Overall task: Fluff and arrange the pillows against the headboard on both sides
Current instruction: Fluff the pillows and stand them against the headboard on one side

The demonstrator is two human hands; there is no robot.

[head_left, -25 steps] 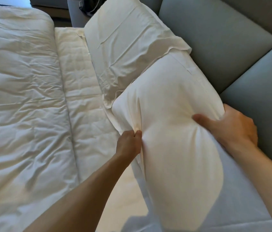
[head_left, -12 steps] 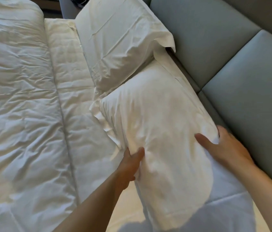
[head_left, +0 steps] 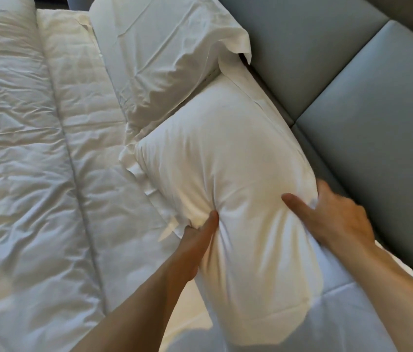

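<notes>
I observe left hand (head_left: 195, 240) and right hand (head_left: 337, 219) clamped on opposite sides of the near pillow (head_left: 228, 179), which lies between them, right edge against the headboard (head_left: 352, 97).

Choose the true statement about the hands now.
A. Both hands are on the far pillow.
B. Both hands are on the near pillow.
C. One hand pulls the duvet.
B: the left hand and right hand press opposite sides of the near pillow.
</notes>
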